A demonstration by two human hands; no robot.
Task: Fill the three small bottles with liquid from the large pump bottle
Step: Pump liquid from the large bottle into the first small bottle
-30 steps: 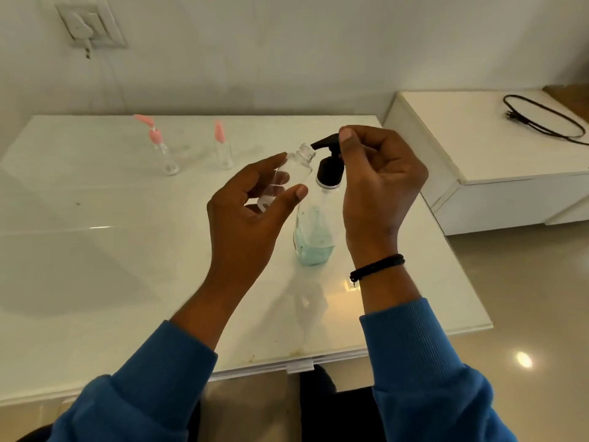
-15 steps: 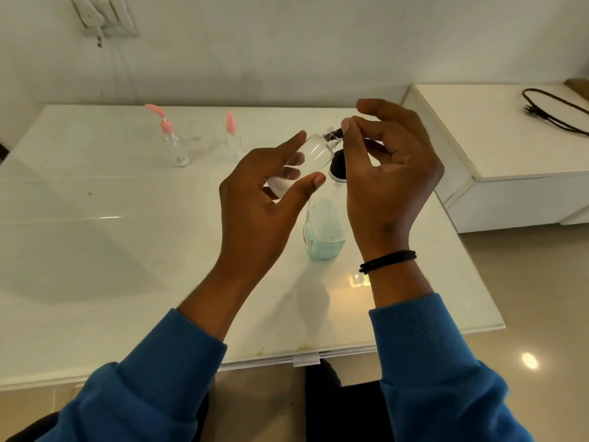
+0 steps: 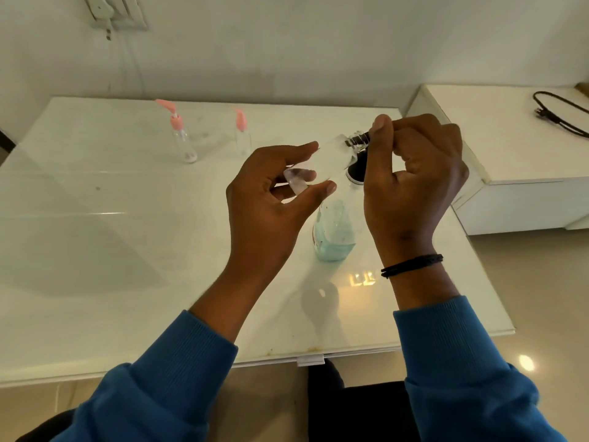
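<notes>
One small bottle [image 3: 322,161], tilted in the left hand [image 3: 271,199], meets the pump nozzle [image 3: 358,140] under the right hand [image 3: 414,177] (fingers curled over it); misalignment would spill liquid onto the bench [image 3: 127,250].

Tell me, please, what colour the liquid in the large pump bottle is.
Pale blue-green liquid, in the head view.
</notes>
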